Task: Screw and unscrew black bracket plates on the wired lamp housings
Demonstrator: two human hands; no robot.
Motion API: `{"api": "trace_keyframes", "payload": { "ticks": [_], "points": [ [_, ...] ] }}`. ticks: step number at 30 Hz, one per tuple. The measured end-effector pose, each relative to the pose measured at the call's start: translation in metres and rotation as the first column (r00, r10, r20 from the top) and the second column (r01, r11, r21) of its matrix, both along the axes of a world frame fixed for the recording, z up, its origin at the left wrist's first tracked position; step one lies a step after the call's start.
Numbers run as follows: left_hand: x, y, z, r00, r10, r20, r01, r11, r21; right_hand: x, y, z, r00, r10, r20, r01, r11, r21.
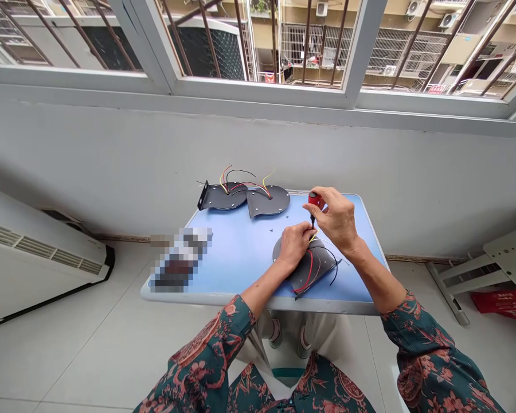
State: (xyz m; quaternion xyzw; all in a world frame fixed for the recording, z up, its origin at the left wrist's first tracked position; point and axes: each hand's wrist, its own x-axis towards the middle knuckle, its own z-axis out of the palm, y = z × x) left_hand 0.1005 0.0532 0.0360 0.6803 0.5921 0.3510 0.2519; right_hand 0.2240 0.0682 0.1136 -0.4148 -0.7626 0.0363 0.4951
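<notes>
Our patterned sleeves (434, 358) lie nearest, short of the wired black plate (325, 265) on the worktop (241, 261). Above the plate's far side our right hand (337, 218) grips the red screwdriver (313, 198) upright; lower, our left hand (293, 245) bunches fingertips about its tip, pinching what we cannot tell.

"What've you got?"

"Screwdriver (313, 199), red hndl w/ blk cap, dark shaft. I'm holding it approx. upright, hndl on top; tip's hidden in my grip."

"And below it?"

"Dark plate (324, 263), lying on the blue table (236, 252), near side, R of ctr. Rounded edge far L, straight edge near R. Part of its face I'm covering, can't see it."

"Wires?"

"Yep. Red wire (312, 265) curves twd the near edge, blk wire (336, 264) arcs out past the R side, yellow wire (313, 236) sits just beside the screwdriver."
</notes>
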Motion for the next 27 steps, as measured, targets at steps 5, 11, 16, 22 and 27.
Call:
{"api": "trace_keyframes", "payload": {
  "ticks": [5,11,16,22,27],
  "points": [
    [0.0,-0.001,0.001,0.999,-0.008,0.032,0.009,1.0,-0.014,0.019,0.016,0.012,0.883,0.403,-0.24,-0.465,0.818,-0.338],
    [0.001,-0.001,0.0,1.0,-0.005,0.01,0.005,1.0,0.002,0.012,0.006,0.009,0.976,0.18,-0.123,-0.203,0.957,-0.209],
    [0.001,-0.001,-0.002,1.0,-0.01,0.029,0.01,1.0,0.009,0.012,0.004,0.011,0.994,0.097,-0.04,-0.103,0.977,-0.187],
    [0.0,-0.001,-0.002,0.995,-0.035,0.09,0.034,0.999,0.007,0.034,0.023,0.029,0.763,0.638,-0.103,-0.595,0.633,-0.496],
    [0.001,-0.001,-0.002,0.999,-0.016,0.034,0.016,1.0,-0.018,0.023,0.011,0.022,0.978,0.186,-0.098,-0.206,0.938,-0.28]
  ]
}}
